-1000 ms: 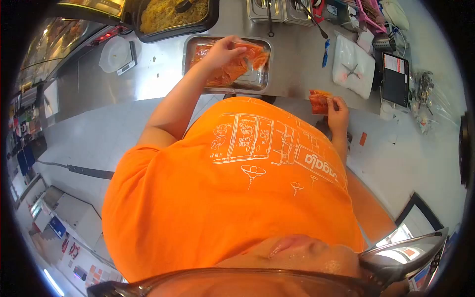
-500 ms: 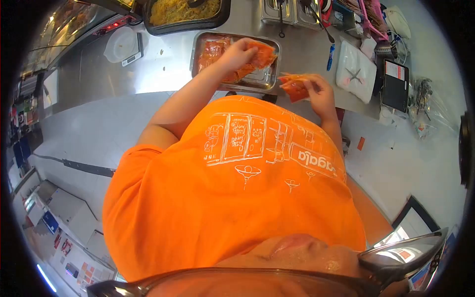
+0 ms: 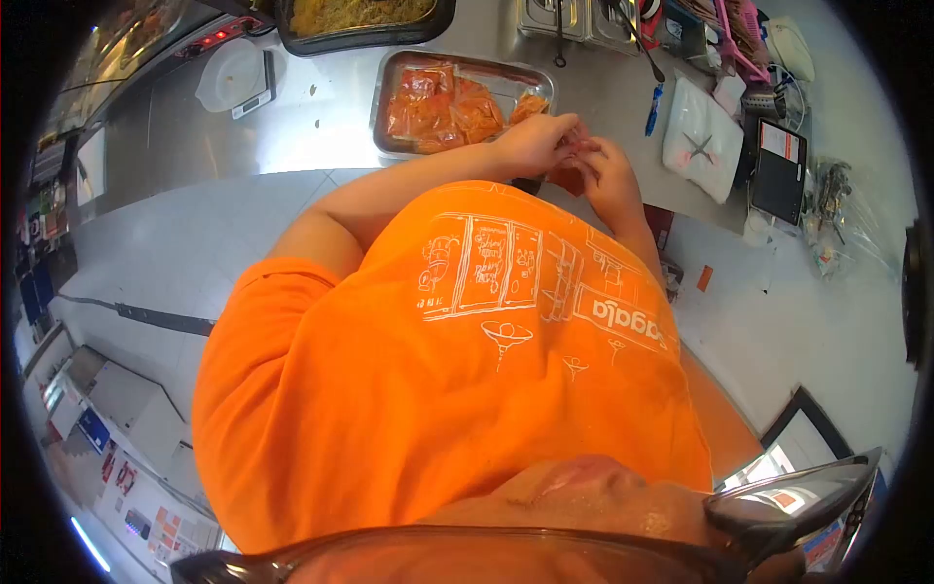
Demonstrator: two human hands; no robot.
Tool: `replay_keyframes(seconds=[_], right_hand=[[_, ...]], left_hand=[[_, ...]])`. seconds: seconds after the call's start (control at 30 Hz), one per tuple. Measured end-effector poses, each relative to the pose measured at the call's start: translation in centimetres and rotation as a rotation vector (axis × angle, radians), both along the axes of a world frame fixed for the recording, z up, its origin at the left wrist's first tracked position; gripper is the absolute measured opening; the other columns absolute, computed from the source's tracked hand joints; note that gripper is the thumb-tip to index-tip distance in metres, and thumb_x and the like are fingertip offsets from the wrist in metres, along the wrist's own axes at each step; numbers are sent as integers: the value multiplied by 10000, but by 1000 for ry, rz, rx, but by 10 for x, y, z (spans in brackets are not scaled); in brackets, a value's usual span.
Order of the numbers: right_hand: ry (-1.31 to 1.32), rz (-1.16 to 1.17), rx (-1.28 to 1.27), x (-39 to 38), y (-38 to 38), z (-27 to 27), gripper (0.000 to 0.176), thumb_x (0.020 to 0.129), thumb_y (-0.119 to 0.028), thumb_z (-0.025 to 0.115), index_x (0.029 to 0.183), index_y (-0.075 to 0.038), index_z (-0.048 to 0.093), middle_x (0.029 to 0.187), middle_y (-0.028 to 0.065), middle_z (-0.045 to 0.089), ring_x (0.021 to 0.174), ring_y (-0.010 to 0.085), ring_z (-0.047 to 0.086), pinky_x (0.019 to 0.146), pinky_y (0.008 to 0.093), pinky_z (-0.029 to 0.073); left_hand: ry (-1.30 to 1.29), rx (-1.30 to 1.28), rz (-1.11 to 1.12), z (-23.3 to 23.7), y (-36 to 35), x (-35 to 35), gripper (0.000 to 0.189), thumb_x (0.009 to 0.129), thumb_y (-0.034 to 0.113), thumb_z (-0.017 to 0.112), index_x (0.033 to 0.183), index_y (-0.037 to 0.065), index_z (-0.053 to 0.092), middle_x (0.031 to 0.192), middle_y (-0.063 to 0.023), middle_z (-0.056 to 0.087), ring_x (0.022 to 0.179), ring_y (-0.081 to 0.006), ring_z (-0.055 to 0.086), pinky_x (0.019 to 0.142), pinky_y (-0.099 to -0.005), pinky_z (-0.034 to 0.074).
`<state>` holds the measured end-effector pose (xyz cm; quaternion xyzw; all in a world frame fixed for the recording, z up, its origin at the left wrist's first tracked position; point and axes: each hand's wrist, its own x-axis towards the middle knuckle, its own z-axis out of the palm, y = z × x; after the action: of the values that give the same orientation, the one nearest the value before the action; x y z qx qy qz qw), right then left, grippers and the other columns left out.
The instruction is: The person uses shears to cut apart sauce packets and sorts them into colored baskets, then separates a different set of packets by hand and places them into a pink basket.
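Note:
My right hand (image 3: pixel 611 183) is closed on a small clear plastic packet with orange-red contents (image 3: pixel 567 181), just off the counter's front edge. My left hand (image 3: pixel 545 144) meets it there, its fingertips pinched at the packet's upper edge and partly hidden by the right fingers. Beyond my left wrist lies a shallow metal tray (image 3: pixel 380 122). Several similar orange-red packets (image 3: pixel 425 102) fill its left and middle parts. One more packet (image 3: pixel 528 105) rests at the tray's right end, partly behind my left hand.
A black pan of yellowish food (image 3: pixel 365 18) stands behind the tray. To the left, a clear tub (image 3: pixel 232 78) sits on a scale (image 3: pixel 255 103). Metal containers (image 3: pixel 552 18), a blue pen (image 3: pixel 654 109), a white plastic-wrapped bundle (image 3: pixel 702 139) and a black tablet (image 3: pixel 779 173) are at the right.
My left hand has let go of its packet, which now lies at the tray's right end. It has moved right and towards me, meeting my right hand at the held packet.

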<state>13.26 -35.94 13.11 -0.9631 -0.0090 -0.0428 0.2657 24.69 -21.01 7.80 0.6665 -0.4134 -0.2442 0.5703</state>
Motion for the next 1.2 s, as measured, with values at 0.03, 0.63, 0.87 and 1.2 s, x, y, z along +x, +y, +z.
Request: replay_keyframes(seconds=[0.03, 0.63, 0.87, 1.2], right_hand=[[14, -8, 10, -2, -3, -1, 149, 808, -85, 637, 937, -24, 679, 1056, 128, 623, 981, 342, 586, 851, 400, 477], [-261, -224, -259, -4, -76, -69, 223, 851, -120, 629, 1045, -16, 666, 940, 134, 660, 878, 338, 607, 802, 406, 481], [-79, -347, -106, -2, -91, -68, 227, 876, -149, 626, 1033, 11, 659, 951, 167, 640, 891, 354, 600, 800, 398, 475], [72, -262, 45, -3, -96, -46, 167, 874, -88, 603, 945, 58, 640, 917, 149, 632, 837, 316, 614, 757, 354, 480]], left_hand=[[16, -3, -5, 3, 1, -3, 209, 865, 72, 640, 1055, 33, 563, 883, -136, 674, 863, -274, 664, 756, -356, 520], [-493, 499, 241, -71, 10, 32, 247, 858, 154, 571, 1034, -9, 626, 1107, -194, 606, 1022, -389, 584, 880, -447, 479], [712, 187, 310, -47, 29, 44, 257, 986, 266, 544, 1044, 38, 647, 964, -44, 681, 842, -113, 617, 712, -278, 498], [1185, -244, 128, -6, 71, 45, 269, 961, 183, 590, 1189, 42, 566, 1056, -30, 653, 897, -123, 632, 772, -233, 513]])
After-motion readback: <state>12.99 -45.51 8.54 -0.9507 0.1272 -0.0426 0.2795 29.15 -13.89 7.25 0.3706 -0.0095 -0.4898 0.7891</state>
